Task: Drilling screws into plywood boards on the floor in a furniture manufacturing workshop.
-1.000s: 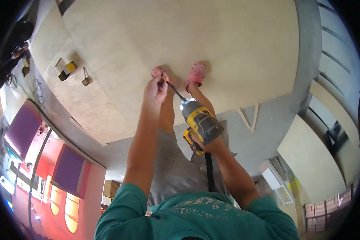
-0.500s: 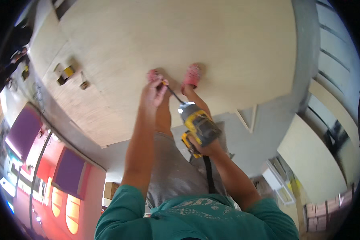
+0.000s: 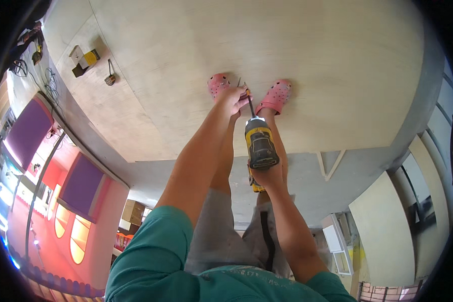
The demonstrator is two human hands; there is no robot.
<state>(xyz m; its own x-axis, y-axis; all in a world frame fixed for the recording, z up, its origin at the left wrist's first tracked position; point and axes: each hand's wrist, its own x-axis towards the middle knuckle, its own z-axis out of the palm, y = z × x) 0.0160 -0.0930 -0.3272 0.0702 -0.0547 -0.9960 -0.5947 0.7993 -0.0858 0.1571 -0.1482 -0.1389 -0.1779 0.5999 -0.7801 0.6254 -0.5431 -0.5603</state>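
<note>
My right hand point(image 3: 268, 175) is closed around the grip of a yellow-and-black cordless drill point(image 3: 260, 143), its long dark bit point(image 3: 251, 106) directed away from me. At the tip of that bit my left hand point(image 3: 235, 99) is closed, fingers pinched. Thin pointed pieces that look like screws point(image 3: 239, 81) stick out beyond its fingers; how many it holds is hidden. Something small and orange shows at the bit's end. Both hands are above the plywood sheet point(image 3: 186, 45), between my feet in pink clogs point(image 3: 277, 95).
On the plywood at left lie an open yellow-and-black box point(image 3: 87, 61) and a small tool point(image 3: 110, 75). Purple panels point(image 3: 81, 185) stand by a pink wall at left. A wooden brace point(image 3: 330, 165) juts from the board's near edge. Curved boards point(image 3: 385, 226) lean at right.
The view has shifted, and both hands appear farther right. The drill has swung from slanting to nearly straight ahead, its bit still at my left fingers.
</note>
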